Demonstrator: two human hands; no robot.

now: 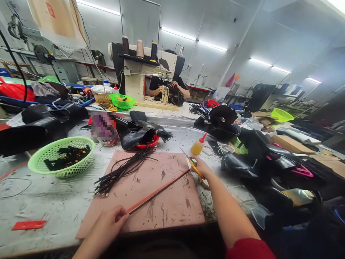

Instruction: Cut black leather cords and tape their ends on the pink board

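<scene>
My left hand (110, 221) pinches one end of a long narrow strip (158, 190), red along one side and dark along the other. The strip runs slantwise over a worn pink mat (175, 216) up to my right hand (202, 168). That hand is closed around yellow-handled scissors (196, 168), whose blades point up and to the left. Whether its fingers also grip the strip's far end, I cannot tell. Behind the strip, a bundle of thin black straps (125, 171) lies across the mat. A roll of tape (204, 184) sits partly hidden below my right hand.
Left of the mat is a green basket (35, 162) with black pieces; a red piece (29, 225) lies nearer me. A glue bottle (198, 146) stands beyond the scissors. Black leather items (239, 163) crowd the right. A person (178, 86) works at a sewing machine (134, 77) opposite.
</scene>
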